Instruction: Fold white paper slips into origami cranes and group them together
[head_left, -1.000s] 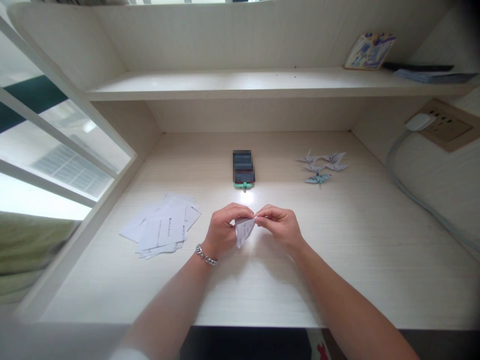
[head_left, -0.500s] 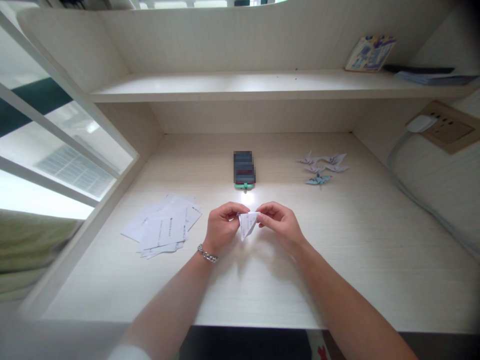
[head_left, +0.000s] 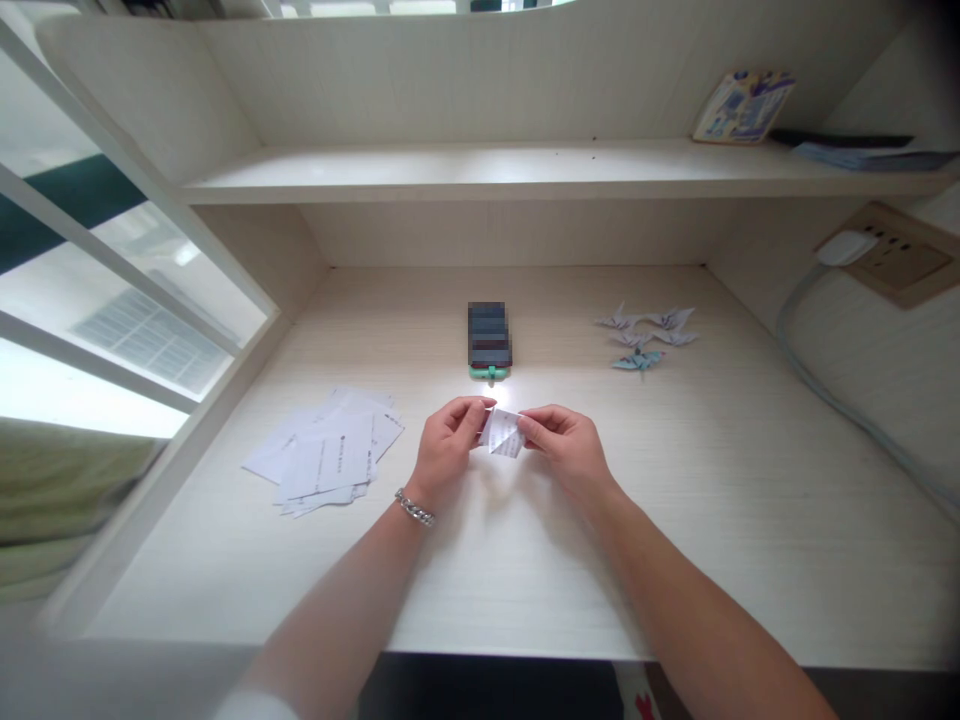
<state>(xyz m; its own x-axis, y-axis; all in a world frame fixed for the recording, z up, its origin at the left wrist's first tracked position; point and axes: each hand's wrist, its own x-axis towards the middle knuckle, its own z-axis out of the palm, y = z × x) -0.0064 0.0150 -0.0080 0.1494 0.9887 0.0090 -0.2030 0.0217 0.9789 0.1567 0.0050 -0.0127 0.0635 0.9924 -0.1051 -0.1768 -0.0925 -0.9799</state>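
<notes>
A small piece of folded white paper [head_left: 505, 434] with faint print is held just above the desk, between both hands. My left hand [head_left: 448, 440] pinches its left side between thumb and fingers; a chain bracelet [head_left: 415, 507] circles that wrist. On the opposite side, my right hand [head_left: 568, 444] grips the paper's right edge with thumb and index finger. Beyond the hands lies a phone [head_left: 489, 335] with a green end, its screen blurred out. Several folded paper cranes [head_left: 652, 335], most white and one bluish, rest at the back right.
Loose printed white sheets [head_left: 330, 455] lie in a pile on the left of the desk [head_left: 712, 520]. A shelf [head_left: 450, 165] spans the back, with a small colourful box [head_left: 742, 107] on it. At right, a cable [head_left: 832, 395] hangs from a wall socket [head_left: 900, 252].
The folded paper has turned from a downward-pointing triangle to a squarer shape. The fingers of both hands have shifted slightly on it; the things on the desk stay put.
</notes>
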